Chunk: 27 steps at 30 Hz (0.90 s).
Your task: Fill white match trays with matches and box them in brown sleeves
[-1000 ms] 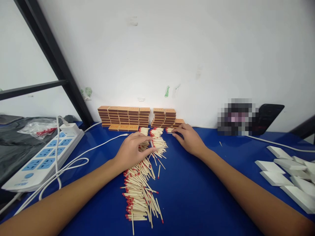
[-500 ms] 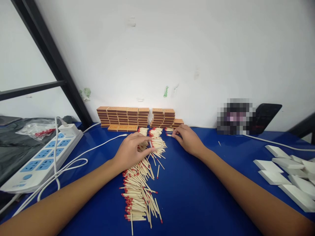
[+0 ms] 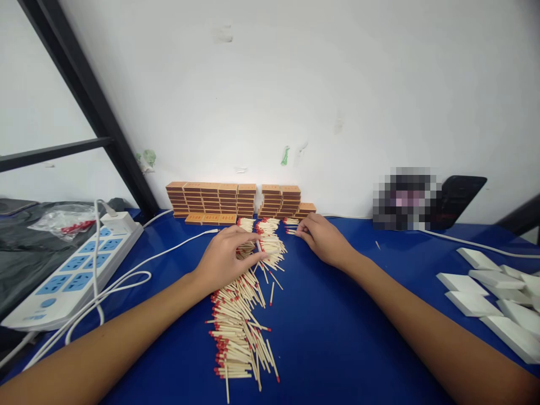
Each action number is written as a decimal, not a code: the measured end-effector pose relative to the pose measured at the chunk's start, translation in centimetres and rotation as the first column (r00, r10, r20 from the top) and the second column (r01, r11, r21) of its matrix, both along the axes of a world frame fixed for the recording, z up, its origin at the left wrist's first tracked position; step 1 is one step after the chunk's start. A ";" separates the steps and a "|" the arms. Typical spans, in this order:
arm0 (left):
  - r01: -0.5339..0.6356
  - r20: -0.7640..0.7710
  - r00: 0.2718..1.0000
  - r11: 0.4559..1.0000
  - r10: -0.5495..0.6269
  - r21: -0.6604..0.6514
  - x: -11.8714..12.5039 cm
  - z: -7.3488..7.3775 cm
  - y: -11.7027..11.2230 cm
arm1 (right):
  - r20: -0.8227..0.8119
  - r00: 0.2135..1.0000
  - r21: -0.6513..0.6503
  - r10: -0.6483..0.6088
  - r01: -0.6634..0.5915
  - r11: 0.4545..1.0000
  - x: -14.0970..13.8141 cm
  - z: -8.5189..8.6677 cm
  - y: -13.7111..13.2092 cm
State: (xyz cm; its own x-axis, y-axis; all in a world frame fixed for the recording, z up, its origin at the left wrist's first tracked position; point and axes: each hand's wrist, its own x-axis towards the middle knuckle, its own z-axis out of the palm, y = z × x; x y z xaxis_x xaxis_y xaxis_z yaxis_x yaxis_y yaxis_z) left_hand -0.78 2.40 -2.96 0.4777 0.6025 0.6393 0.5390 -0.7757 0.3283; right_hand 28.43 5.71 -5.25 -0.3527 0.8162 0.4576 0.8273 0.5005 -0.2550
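My left hand (image 3: 230, 256) curves thumb and fingers around a small white tray (image 3: 259, 246), of which only a thin edge shows. Below and beside it spreads a long heap of red-headed matches (image 3: 238, 320), and a second pile of matches (image 3: 270, 242) lies just right of its fingertips. Farther right, my right hand (image 3: 320, 239) is closed in a pinch at the stick ends of a few matches (image 3: 291, 231). Its fingertips partly hide what they grip. Behind both hands, orange-brown matchboxes (image 3: 211, 199) are stacked along the wall.
Several white trays (image 3: 472, 304) lie loose at the right. A dark phone (image 3: 462, 199) leans on the wall beside a blurred object (image 3: 405, 199). At the left are a white power strip (image 3: 80, 270), looping white cables (image 3: 139, 275) and a clear plastic bag (image 3: 63, 219).
Both hands stay almost where they were. The whole view shifts very slightly, and the matches and boxes look unchanged.
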 end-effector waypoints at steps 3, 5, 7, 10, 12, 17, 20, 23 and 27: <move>0.008 0.008 1.000 1.000 -0.008 0.004 0.0 0.1 0.0 | 0.002 1.000 -0.019 0.012 -0.012 1.000 0.1 0.2 0.0; 0.007 0.005 1.000 1.000 -0.007 0.001 0.0 0.1 0.0 | 0.000 1.000 -0.042 -0.001 0.001 0.999 0.2 0.2 0.1; 0.007 0.001 1.000 1.000 -0.007 -0.004 0.0 0.1 0.0 | 0.006 1.000 -0.068 -0.018 0.018 0.998 0.3 0.1 0.3; 0.005 0.000 1.000 1.000 -0.005 -0.010 -0.1 0.0 -0.1 | 0.026 1.000 -0.079 -0.013 0.015 0.997 0.3 0.0 0.3; 0.003 -0.002 1.000 1.000 -0.003 -0.014 -0.1 0.0 0.0 | 0.011 1.000 -0.072 0.010 -0.009 0.997 -0.1 0.1 0.0; 0.001 -0.001 1.000 1.000 -0.001 -0.015 0.0 -0.1 0.0 | -0.129 0.985 -0.030 0.111 -0.116 0.993 -2.7 1.5 -2.0; 0.016 0.006 1.000 1.000 -0.016 -0.015 0.0 -0.1 0.0 | -0.140 0.975 0.004 0.170 -0.171 0.985 -4.5 2.5 -3.4; 0.021 0.006 1.000 1.000 -0.021 -0.007 0.0 0.0 0.0 | -0.091 0.972 0.019 0.218 -0.217 0.976 -5.6 2.9 -4.4; 0.021 0.006 1.000 1.000 -0.021 -0.004 -0.1 0.0 -0.1 | -0.043 0.966 0.021 0.254 -0.254 0.967 -5.9 3.0 -4.9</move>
State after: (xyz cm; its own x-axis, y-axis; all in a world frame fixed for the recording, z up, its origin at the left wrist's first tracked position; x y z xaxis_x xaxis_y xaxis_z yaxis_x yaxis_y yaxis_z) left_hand -0.88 2.31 -2.95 0.4860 0.5953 0.6399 0.5208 -0.7853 0.3349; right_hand 22.55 0.80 -2.22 -0.5264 0.6953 0.4893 0.6605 0.6968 -0.2796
